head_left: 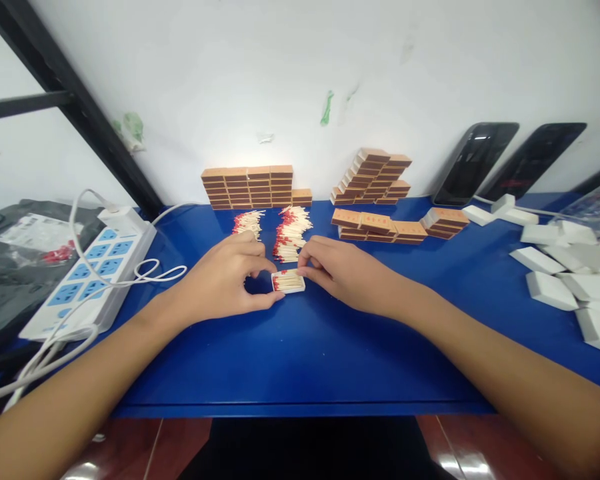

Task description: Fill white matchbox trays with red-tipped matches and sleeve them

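A small white matchbox tray [295,289] lies on the blue table with a layer of matches [286,282] in it, their red heads toward the left. My left hand [230,273] grips the tray at its left end, thumb below and index finger above. At the tray's upper right corner my right hand [337,272] is pinched on the tail ends of matches; how many is hidden by the fingers. Just behind the hands are two heaps of loose matches, a larger one [291,233] in the middle and a smaller one [249,223] partly behind my left hand.
Stacked matchboxes [250,187] stand against the wall, with another stack [373,177] and a low row [380,225] to the right. White blocks [550,283] and two dark phones [475,163] are at right. A power strip [97,273] with cables is left.
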Tool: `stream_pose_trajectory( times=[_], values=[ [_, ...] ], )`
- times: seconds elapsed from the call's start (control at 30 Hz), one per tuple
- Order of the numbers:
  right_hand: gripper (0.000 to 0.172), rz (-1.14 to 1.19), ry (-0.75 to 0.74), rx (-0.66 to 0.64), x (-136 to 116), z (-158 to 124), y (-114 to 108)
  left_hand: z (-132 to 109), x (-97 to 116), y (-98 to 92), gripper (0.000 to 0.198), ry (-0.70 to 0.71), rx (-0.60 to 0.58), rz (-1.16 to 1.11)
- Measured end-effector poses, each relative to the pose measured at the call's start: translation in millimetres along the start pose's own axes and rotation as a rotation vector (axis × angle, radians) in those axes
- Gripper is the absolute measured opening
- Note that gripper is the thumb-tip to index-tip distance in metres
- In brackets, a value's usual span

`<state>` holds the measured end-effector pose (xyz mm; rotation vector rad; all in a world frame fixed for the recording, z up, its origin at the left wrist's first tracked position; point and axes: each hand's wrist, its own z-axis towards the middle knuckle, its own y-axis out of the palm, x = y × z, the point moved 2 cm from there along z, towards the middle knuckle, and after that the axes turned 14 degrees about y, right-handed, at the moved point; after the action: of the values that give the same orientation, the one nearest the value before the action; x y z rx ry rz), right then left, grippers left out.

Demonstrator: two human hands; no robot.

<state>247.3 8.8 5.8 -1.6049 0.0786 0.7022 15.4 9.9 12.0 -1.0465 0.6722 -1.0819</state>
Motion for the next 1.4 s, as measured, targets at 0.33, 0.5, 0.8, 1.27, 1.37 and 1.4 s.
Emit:
stream_pose_trajectory(
  times=[0.33,0.5,0.8,1.27,1.37,1.4],
  values=[
    [0.009,0.007,-0.05,0.05,6.0,1.7,0.8,0.7,1.7,-1.5,0.025,-0.014,-0.021,-0.008],
    [0.009,0.004,-0.047,0.044,5.2,0.6,0.3,0.4,2.1,-1.1,0.025,-0.011,-0.018,-0.008],
    [0.01,0.016,-0.028,0.021,2.8,-0.9,-0.3,1.3,2.4,-1.6,0.027,-0.002,0.005,-0.003],
    [0.008,0.046,-0.088,0.049,-2.1,-1.1,10.3,2.5,5.3,-2.9,0.024,0.002,0.011,-0.01],
    [0.008,0.041,-0.112,0.117,3.0,1.5,8.9,2.0,5.3,-2.5,0.023,0.011,0.017,-0.025],
    [0.007,0.031,-0.112,0.138,5.1,2.8,8.3,1.9,5.6,-2.4,0.022,0.014,0.016,-0.031]
  ],
)
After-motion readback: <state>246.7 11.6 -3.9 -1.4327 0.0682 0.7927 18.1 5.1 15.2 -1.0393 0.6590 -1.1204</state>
